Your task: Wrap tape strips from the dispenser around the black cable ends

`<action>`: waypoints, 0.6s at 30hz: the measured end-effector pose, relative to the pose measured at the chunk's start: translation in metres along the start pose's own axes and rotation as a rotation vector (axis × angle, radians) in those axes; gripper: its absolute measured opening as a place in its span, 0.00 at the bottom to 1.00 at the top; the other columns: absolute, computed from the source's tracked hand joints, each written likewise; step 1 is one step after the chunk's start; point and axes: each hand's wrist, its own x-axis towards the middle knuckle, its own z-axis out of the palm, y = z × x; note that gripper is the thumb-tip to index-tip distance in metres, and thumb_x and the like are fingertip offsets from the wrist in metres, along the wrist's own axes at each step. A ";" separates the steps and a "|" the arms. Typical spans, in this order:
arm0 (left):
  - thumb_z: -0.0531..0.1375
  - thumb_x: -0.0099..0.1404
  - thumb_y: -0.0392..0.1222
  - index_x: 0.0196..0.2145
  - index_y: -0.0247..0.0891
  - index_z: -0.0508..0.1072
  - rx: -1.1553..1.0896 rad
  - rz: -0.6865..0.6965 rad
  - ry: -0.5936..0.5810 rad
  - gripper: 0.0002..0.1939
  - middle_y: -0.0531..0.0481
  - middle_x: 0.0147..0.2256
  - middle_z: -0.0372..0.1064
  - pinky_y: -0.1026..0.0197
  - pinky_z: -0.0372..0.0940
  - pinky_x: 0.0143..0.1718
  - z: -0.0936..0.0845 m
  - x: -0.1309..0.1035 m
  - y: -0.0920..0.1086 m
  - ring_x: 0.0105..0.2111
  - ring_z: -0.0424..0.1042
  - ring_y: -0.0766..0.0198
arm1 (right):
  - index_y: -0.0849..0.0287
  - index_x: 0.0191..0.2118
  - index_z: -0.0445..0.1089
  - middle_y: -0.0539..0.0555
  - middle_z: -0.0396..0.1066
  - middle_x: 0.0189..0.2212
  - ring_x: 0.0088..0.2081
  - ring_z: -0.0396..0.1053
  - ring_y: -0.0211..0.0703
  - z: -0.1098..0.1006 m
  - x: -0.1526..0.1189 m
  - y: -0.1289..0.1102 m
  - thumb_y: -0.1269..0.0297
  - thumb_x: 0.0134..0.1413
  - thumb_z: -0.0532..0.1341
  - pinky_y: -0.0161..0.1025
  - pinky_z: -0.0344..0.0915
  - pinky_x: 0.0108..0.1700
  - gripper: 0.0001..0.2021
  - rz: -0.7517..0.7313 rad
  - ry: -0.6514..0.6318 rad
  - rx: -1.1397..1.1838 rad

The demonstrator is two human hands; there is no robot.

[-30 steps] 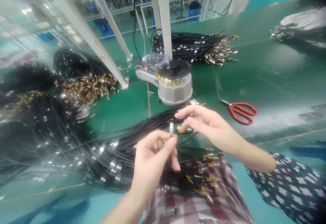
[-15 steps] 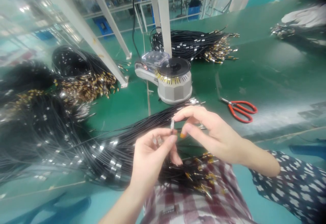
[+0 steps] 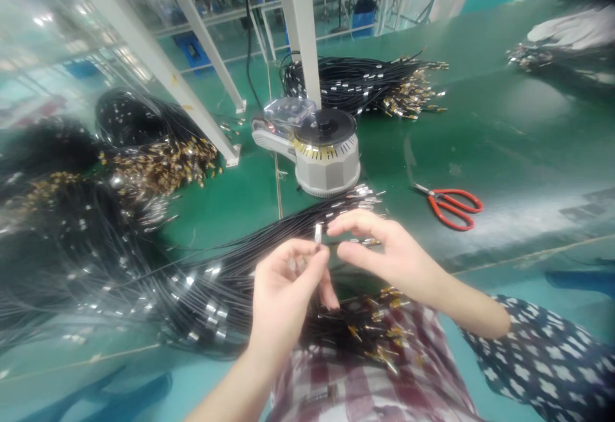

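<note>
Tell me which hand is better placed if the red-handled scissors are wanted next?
Probably the right hand: it is nearer the red-handled scissors and its thumb and forefinger are apart, while the left hand pinches a small silvery piece.

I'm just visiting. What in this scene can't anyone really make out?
All in the head view:
- Lower end of the small piece: hidden by the left grip.
- Part of the back cables: hidden by the white post.
- Far-left cables: blurred, and cut off by the left edge.
- Patterned sleeve: cut off by the right edge.
- Patch lettering: too small and blurred.
</note>
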 end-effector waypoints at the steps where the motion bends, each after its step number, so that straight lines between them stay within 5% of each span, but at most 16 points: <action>1: 0.66 0.60 0.38 0.29 0.35 0.72 -0.003 0.003 -0.003 0.06 0.57 0.16 0.69 0.67 0.63 0.17 0.000 0.000 0.000 0.12 0.68 0.68 | 0.58 0.35 0.74 0.54 0.74 0.41 0.45 0.71 0.44 0.000 0.000 0.000 0.63 0.55 0.64 0.41 0.65 0.50 0.05 -0.018 0.008 -0.019; 7: 0.65 0.60 0.35 0.33 0.35 0.74 0.024 0.059 0.046 0.04 0.55 0.17 0.71 0.64 0.67 0.20 0.000 0.000 0.000 0.14 0.71 0.66 | 0.60 0.28 0.72 0.51 0.74 0.31 0.36 0.70 0.41 -0.008 0.000 -0.001 0.63 0.55 0.64 0.39 0.64 0.43 0.07 0.063 0.063 0.011; 12: 0.67 0.58 0.35 0.29 0.36 0.72 0.156 0.081 0.062 0.05 0.56 0.19 0.71 0.65 0.65 0.19 0.005 -0.003 0.002 0.14 0.71 0.65 | 0.60 0.29 0.71 0.50 0.73 0.29 0.34 0.69 0.39 -0.008 0.002 -0.009 0.61 0.53 0.65 0.37 0.65 0.40 0.08 0.167 -0.033 0.244; 18: 0.66 0.59 0.38 0.29 0.37 0.73 0.279 0.105 0.070 0.05 0.56 0.20 0.69 0.66 0.64 0.20 0.005 -0.005 0.000 0.15 0.71 0.67 | 0.60 0.27 0.72 0.50 0.74 0.28 0.34 0.70 0.39 -0.004 0.006 -0.016 0.67 0.49 0.66 0.37 0.65 0.42 0.05 0.123 -0.026 0.114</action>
